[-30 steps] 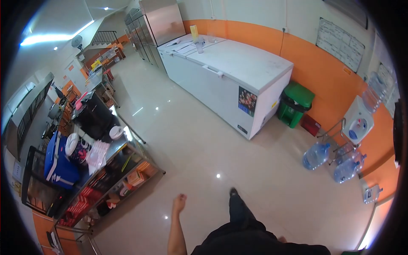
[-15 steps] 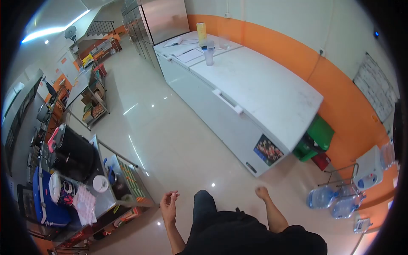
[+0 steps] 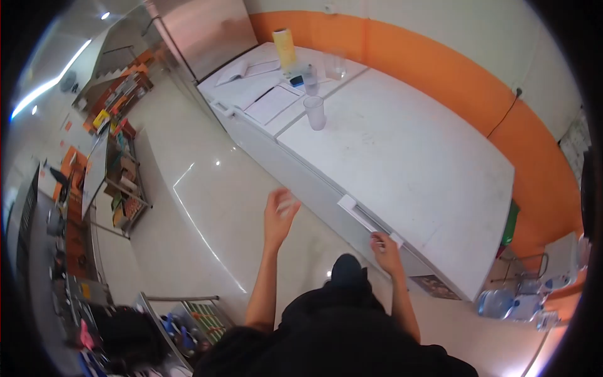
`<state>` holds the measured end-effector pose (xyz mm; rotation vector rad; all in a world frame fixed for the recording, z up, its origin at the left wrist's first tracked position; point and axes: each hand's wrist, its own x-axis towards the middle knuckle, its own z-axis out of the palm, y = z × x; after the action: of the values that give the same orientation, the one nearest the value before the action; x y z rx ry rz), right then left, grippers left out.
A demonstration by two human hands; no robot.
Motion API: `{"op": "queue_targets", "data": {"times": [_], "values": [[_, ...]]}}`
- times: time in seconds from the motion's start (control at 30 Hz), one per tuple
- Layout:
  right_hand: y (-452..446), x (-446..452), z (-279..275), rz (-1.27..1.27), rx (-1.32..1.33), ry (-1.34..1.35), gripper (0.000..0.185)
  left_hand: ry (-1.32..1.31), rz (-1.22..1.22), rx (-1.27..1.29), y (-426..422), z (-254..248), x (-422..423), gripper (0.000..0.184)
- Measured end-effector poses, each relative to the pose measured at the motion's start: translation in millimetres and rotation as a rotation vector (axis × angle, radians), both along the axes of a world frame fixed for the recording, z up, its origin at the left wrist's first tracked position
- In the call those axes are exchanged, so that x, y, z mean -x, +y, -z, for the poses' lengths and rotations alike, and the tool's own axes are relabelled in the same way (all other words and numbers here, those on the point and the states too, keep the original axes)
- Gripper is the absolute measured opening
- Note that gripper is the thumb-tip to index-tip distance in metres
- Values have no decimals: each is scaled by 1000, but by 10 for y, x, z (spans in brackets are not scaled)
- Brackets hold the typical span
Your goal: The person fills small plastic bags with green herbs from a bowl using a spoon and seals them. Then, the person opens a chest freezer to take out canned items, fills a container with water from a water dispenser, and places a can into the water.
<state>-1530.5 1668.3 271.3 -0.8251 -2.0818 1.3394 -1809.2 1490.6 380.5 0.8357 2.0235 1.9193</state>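
My right hand (image 3: 385, 252) is at the near end of the white lid handle (image 3: 361, 217) on a long chest freezer (image 3: 402, 182), fingers curled against it. The lid is down. My left hand (image 3: 280, 217) is raised over the floor, left of the freezer's front, a little blurred, with fingers loosely bent and apart; I see no object in it. A clear plastic cup (image 3: 315, 114) stands on the lid near the seam, and a shaker bottle (image 3: 309, 81) stands behind it.
An open notebook (image 3: 273, 103), a yellow roll (image 3: 284, 47) and a clear container (image 3: 335, 65) are on the freezer's far end. A steel cabinet (image 3: 210, 31) stands beyond. Water jugs (image 3: 496, 303) sit at right. A metal rack (image 3: 179, 298) stands at lower left.
I have come closer to the freezer. My right hand has moved from over the floor up to the lid handle. My left hand has risen and moved forward.
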Motion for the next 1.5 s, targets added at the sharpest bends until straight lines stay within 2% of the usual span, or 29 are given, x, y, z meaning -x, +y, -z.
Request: {"op": "queue_targets", "data": {"times": [0.07,0.13,0.23,0.33,0.4,0.47,0.53,0.63,0.8,0.93,1.03,1.13,1.23,1.33,1.5], "values": [[157,82,109,42,-136,-100,33,27,69,-18,824,99,771,70],[319,298,199,5,-184,-230,38,133,35,-5,1653,280,1476,97],[396,630,451,-44,-161,-443,45,361,-98,68,2618,496,2248,115],[463,986,682,-48,-35,-708,50,303,-141,53,3192,739,2697,121],[601,1228,710,-101,88,-919,50,157,0,27,3367,791,2902,121],[679,1341,686,-64,152,-880,49,89,83,30,3467,807,3037,118],[680,1360,671,-54,213,-924,48,100,96,61,3435,744,3150,115],[690,1409,882,-81,215,-1014,52,112,-30,44,3396,637,3451,106],[638,1691,553,-35,242,-1195,44,149,-114,13,3255,651,4255,104],[631,1819,539,25,268,-1293,39,169,-29,-5,3170,930,4732,101],[667,1831,420,-41,224,-1296,40,101,45,65,3101,864,4861,102],[702,1912,23,-50,244,-1372,39,83,132,161,3025,735,4924,100],[753,1933,-632,-21,234,-1349,35,41,231,156,2961,776,5073,101],[852,1926,-1280,-46,197,-1328,32,93,246,224,2953,689,5048,93],[1137,1934,-2130,-141,176,-1324,27,98,247,184,2971,744,5009,84]]}}
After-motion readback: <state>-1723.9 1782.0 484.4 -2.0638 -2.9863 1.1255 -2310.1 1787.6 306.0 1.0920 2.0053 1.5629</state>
